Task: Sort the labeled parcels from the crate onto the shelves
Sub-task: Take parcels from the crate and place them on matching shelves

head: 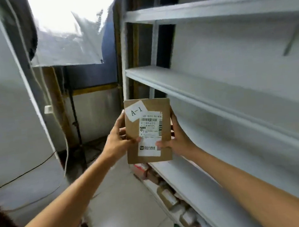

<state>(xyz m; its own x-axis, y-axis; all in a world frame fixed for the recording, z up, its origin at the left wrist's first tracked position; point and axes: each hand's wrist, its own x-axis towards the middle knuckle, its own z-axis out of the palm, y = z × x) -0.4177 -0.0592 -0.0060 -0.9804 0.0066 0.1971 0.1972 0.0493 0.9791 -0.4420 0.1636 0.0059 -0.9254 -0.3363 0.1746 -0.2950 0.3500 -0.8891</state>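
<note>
You are holding one brown parcel [147, 129] upright in the middle of the frame, its face turned toward you. Your left hand [117, 139] grips its left edge and your right hand [179, 138] grips its right edge, each with the thumb pressed on the front and the fingers wrapped behind. The white sticker [136, 111] at the parcel's upper left reads A-1, and the printed shipping label [150, 131] sits below it. This looks like the reading step: the parcel is in the air in front of the white shelves [188, 90], which fill the right half of the frame, and it rests on none of them. The crate is out of view. A few other parcels [167, 196] lie low down, at the lower middle of the frame, under the bottom board [196, 185]. Next you need to match A-1 to its shelf, but no shelf markings are readable from here, so look for them first. Then carry the parcel right, lay it on that board and let go.
</note>
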